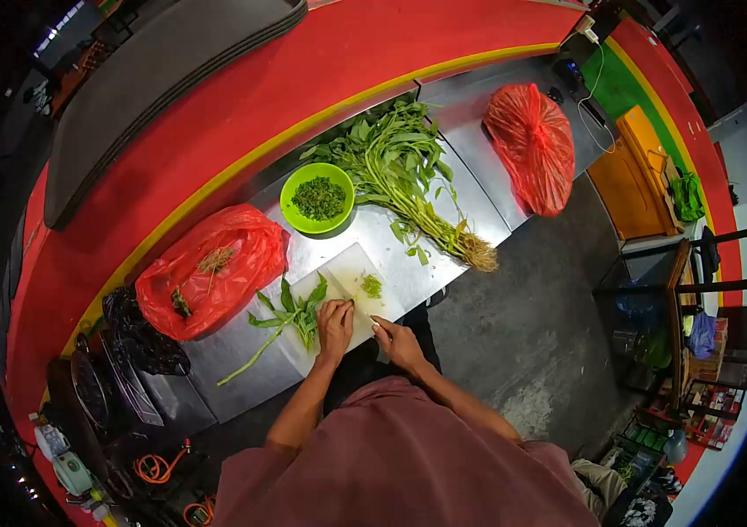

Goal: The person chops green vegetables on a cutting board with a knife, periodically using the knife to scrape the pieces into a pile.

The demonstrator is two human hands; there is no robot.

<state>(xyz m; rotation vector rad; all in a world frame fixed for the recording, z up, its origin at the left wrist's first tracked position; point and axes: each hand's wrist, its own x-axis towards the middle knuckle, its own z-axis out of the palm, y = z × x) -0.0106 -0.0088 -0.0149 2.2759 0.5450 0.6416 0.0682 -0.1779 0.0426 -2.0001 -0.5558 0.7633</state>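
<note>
Steel table (426, 285) bears a board (352, 263) — left hand (335, 327) pinches greens (305, 317), right hand (400, 345) has fingers wrapping knife (375, 323); bowl (318, 199) at twelve o'clock.

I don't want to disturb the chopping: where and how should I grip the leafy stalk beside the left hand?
Probably pinch its bare stem from the left: that slim end juts past the cutting board over the table, away from the leaves and left hand.
</note>
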